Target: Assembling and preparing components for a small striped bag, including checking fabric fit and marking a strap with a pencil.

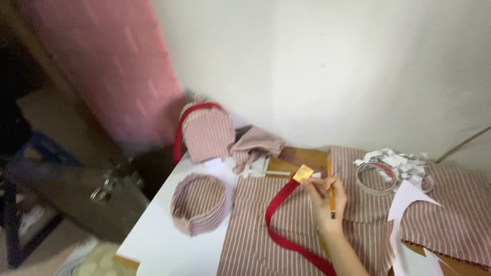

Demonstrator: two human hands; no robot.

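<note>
At the middle of the white table (169, 225), one hand (326, 197) pinches a yellow wooden pencil (331, 194) upright against the end of a red fabric strap (286, 225) with a gold tag; which hand cannot be told. The strap curls over pink striped cloth (286, 230). Left stands an open, empty striped fabric ring (198, 203); behind, a striped pouch (207, 132) against the white wall (332, 66).

Plain white wall (327, 66) behind; pink patterned curtain (110, 66) at left; white tabletop (158, 230) w/ wooden edge; dim floor (46, 240) below, left.
</note>
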